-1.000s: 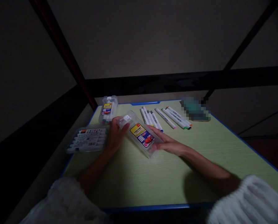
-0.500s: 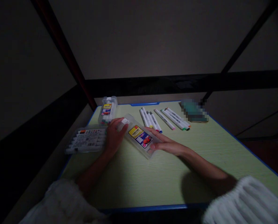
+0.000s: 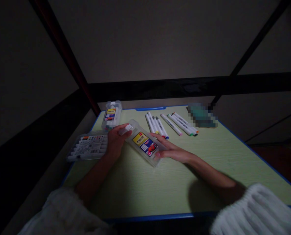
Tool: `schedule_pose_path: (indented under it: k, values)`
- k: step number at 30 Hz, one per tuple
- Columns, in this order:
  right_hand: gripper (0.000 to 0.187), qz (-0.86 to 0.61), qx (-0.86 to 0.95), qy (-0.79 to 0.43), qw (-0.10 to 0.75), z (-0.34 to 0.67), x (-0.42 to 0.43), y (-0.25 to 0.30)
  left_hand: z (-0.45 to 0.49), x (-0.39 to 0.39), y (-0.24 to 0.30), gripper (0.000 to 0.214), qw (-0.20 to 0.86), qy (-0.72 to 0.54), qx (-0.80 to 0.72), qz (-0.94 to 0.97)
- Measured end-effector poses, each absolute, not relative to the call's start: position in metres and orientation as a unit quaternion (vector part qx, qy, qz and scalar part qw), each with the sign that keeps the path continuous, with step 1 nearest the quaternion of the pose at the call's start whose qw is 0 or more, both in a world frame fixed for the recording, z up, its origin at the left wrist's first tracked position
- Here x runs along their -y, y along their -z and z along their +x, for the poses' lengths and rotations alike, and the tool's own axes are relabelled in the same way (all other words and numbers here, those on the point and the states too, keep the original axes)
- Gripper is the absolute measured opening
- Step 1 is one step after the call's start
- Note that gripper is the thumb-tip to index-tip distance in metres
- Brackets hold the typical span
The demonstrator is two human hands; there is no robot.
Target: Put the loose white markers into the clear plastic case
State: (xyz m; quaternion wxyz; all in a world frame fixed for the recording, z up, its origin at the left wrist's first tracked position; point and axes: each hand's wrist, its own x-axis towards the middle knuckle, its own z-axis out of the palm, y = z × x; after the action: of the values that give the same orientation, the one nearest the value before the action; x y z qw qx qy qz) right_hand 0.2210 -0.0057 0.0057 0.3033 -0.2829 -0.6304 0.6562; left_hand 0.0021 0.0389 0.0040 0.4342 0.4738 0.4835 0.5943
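Observation:
A clear plastic marker case [image 3: 147, 145] with a yellow and blue label is tilted above the table, and no markers show inside it. My right hand [image 3: 172, 150] grips its lower right side, thumb on the front and fingers behind. At the case's upper left end, my left hand [image 3: 116, 138] is closed on its clear flap with a white patch. Beyond the case lie several white markers with coloured ends: a left group [image 3: 157, 125], a single pink-ended marker [image 3: 171, 124] and a right group [image 3: 183, 124].
A second clear case [image 3: 112, 115] holding markers stands at the table's back left corner. Another filled case [image 3: 88, 146] lies flat at the left edge. A blurred-out green flat object [image 3: 201, 115] rests at the back right. The pale green table [image 3: 145, 192] has a blue rim.
My left hand has shifted a little to the left, and the flap in its fingers is now swung out from the case's end. The right hand keeps its hold on the case.

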Motion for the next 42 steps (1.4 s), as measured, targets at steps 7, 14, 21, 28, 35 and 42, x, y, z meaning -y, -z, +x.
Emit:
schedule_pose_path:
  k: [7, 14, 21, 28, 35, 42]
  values:
    - [0.079, -0.255, 0.642, -0.652, 0.312, 0.2203, 0.0047, -0.0023, 0.0026, -0.0423, -0.0029, 0.041, 0.517, -0.612, -0.434, 0.413]
    - [0.079, -0.235, 0.645, -0.66, 0.306, 0.2187, 0.0047, -0.0025, 0.0045, -0.0436, -0.0042, 0.041, 0.539, -0.62, -0.418, 0.389]
    - [0.081, -0.234, 0.64, -0.666, 0.302, 0.2193, 0.0042, -0.0002, 0.0025, -0.0447, -0.0015, 0.041, 0.542, -0.618, -0.41, 0.396]
    - [0.083, -0.234, 0.641, -0.669, 0.295, 0.221, 0.0043, -0.0007, -0.0002, -0.0449, -0.0048, 0.044, 0.566, -0.591, -0.397, 0.416]
    - [0.08, -0.218, 0.64, -0.67, 0.308, 0.2207, 0.0034, 0.0014, -0.0021, -0.0456, -0.0068, 0.041, 0.574, -0.579, -0.402, 0.417]
    - [0.08, -0.226, 0.638, -0.669, 0.307, 0.22, 0.0032, 0.0017, -0.0027, -0.0462, -0.0044, 0.039, 0.577, -0.577, -0.409, 0.408]
